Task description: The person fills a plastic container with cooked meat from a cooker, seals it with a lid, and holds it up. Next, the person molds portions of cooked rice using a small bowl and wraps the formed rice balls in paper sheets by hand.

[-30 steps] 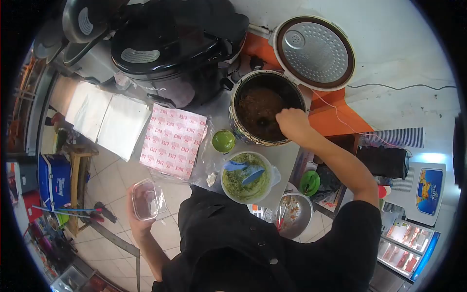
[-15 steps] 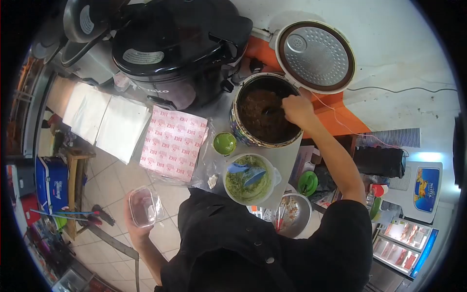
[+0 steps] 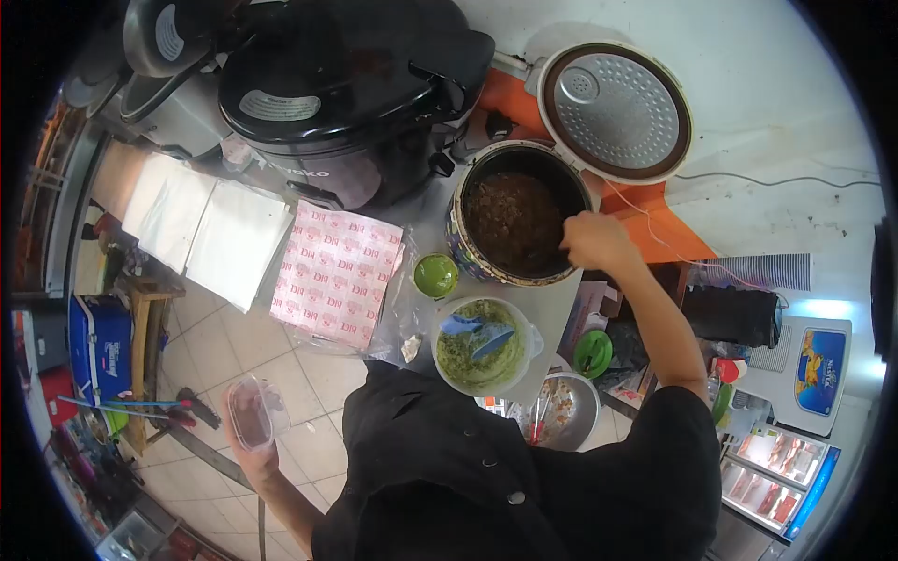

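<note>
My left hand [image 3: 253,453] is out over the floor, gripping a clear plastic container [image 3: 251,411] with nothing visible in it. At the open rice cooker [image 3: 470,245], my right hand [image 3: 599,243] is closed over the right side of the rim. Whatever its fingers hold is hidden; they point down toward the dark brown food [image 3: 514,220] in the pot. The cooker's lid [image 3: 615,110] is raised behind it. In front stands a white bowl [image 3: 447,372] of green mash with a blue spoon [image 3: 491,341], beside a small cup of green sauce [image 3: 435,275].
Pink printed paper sheets [image 3: 337,271] and white sheets [image 3: 234,241] lie left of the bowls. Behind them stands a large black cooker [image 3: 346,84]. A metal basin [image 3: 582,411] and a green lid [image 3: 592,353] are lower right. A blue cooler [image 3: 98,351] stands far left.
My right hand has shifted right and slightly down, from over the pot to its rim. My left hand has moved a little left with the container, which has turned.
</note>
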`<state>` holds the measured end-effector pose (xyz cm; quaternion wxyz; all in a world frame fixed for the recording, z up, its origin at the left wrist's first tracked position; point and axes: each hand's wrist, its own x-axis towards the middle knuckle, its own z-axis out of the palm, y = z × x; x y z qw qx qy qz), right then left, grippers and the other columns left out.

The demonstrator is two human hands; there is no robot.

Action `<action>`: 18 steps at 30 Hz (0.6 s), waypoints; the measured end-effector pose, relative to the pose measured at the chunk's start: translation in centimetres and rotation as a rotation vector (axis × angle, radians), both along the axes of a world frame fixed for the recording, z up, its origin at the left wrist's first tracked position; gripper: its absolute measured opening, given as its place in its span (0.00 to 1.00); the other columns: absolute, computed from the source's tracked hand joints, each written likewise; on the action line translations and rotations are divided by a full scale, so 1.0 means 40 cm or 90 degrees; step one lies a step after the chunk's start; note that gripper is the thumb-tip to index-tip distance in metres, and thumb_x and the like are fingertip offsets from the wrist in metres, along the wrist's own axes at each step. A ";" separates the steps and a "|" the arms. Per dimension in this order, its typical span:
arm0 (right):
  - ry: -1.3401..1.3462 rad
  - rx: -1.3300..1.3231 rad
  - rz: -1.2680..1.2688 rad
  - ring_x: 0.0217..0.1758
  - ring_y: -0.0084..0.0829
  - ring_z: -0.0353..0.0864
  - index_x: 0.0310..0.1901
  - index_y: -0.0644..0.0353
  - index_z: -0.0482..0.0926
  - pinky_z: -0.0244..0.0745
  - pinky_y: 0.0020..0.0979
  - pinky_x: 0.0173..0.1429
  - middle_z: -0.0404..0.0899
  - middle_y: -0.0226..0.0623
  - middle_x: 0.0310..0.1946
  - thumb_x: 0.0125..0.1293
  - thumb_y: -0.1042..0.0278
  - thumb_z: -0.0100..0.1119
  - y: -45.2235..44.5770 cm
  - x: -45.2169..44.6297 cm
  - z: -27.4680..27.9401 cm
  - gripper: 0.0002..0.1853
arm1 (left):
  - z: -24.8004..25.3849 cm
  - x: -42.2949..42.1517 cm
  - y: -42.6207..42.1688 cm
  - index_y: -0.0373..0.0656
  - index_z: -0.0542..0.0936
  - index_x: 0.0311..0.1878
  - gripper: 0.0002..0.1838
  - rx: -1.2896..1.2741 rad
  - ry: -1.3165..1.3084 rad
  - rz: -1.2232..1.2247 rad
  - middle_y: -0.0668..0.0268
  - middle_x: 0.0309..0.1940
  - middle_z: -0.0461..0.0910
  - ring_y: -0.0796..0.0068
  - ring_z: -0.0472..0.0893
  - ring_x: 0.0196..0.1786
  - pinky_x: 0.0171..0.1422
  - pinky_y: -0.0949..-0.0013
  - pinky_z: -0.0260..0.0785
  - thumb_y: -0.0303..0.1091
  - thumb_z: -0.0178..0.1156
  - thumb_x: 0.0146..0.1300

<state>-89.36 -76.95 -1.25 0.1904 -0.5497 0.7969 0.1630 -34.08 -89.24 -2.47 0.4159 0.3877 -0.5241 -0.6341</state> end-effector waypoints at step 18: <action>0.015 -0.063 0.064 0.36 0.45 0.87 0.30 0.59 0.85 0.82 0.41 0.40 0.85 0.46 0.31 0.52 0.68 0.61 -0.003 0.020 -0.067 0.07 | 0.023 -0.037 -0.023 0.35 0.60 0.71 0.60 -0.035 -0.078 -0.104 0.55 0.64 0.69 0.60 0.71 0.65 0.66 0.57 0.65 0.55 0.80 0.38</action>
